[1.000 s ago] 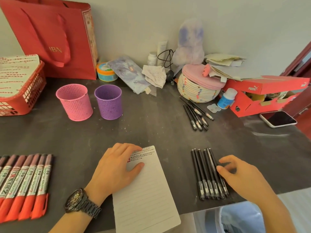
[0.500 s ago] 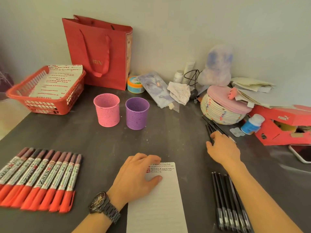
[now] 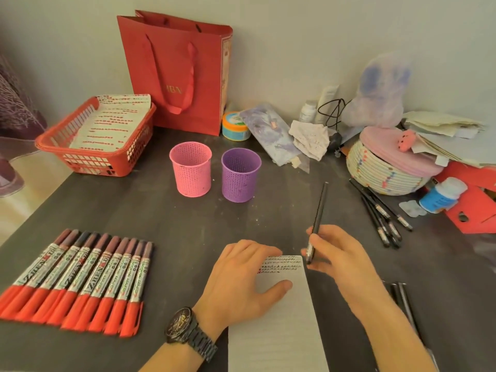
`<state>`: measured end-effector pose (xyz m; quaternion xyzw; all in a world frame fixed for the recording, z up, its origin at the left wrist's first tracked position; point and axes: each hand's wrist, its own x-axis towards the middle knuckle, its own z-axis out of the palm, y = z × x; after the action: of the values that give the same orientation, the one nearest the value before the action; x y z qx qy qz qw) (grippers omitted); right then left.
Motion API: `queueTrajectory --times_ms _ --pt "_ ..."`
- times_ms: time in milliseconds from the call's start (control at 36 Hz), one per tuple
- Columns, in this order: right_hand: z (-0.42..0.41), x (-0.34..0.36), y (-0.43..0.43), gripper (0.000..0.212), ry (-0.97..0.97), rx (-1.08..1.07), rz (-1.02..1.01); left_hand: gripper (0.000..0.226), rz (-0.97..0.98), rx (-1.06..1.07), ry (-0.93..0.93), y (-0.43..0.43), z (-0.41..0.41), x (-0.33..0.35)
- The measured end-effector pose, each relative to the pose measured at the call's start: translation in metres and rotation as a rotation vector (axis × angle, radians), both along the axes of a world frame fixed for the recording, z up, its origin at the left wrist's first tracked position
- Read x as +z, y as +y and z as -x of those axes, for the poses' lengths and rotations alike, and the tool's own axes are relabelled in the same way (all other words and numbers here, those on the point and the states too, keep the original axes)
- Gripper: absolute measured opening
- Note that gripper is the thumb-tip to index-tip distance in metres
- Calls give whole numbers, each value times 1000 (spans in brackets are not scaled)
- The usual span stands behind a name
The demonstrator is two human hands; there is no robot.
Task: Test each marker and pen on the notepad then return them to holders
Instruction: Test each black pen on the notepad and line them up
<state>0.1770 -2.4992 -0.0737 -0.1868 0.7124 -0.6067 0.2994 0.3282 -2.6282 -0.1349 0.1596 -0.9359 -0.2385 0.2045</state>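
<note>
Bench: dark grey bench (image 3: 134, 210) stood against a pale wall (image 3: 295, 49), with a red paper bag (image 3: 182, 76) and a red basket (image 3: 88, 157) of marked sheets at its far left.
Pen axis: black pen (image 3: 318, 216) was held off the bench, its long axis running near to far and leaning slightly right at the far end. Its near end hung just over the far right corner of the notepad (image 3: 281, 331).
Right hand: right hand (image 3: 341, 259) pinched the pen's near part between thumb and curled fingers.
Left hand: left hand (image 3: 241, 280) lay spread and flat on the notepad's far left part, fingers straight, thumb on the page. A wristwatch (image 3: 188, 331) sat on that wrist.
Pen look: slim dark barrel with a paler band near the gripped end; blur hid whether it was capped.
Notepad: lined white page, long axis near to far, with rows of small red and dark marks along its far edge.
Markers: row of markers (image 3: 80, 280) lay side by side at near left, red caps near, dark ends pointing far and slightly right.
Holders: pink holder (image 3: 191, 173) and purple holder (image 3: 240, 175) stood upright just beside each other, beyond the notepad.
Other pens: loose pens (image 3: 381, 213) lay fanned at the right beside a woven basket (image 3: 386, 173). More pens (image 3: 401, 294) showed at near right behind the right forearm.
</note>
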Motion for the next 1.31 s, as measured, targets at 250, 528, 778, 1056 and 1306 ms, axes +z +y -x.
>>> queueTrajectory --times_ms 250,528,778,1056,1306 --pt "-58 -41 -5 12 186 -14 163 28 154 -18 149 1 5 -4" --pt "-55 -52 -6 28 131 -104 212 48 244 52 112 3 11 -3" --pt "-46 -47 -2 28 -74 -283 338 41 115 101 146 -2 12 -6" --pt "-15 -31 1 18 -21 -174 235 50 1 32 -8 -4 9 -8" --pt "-18 -49 -15 36 316 -175 22 49 -9 55 -4 -6 10 -9"
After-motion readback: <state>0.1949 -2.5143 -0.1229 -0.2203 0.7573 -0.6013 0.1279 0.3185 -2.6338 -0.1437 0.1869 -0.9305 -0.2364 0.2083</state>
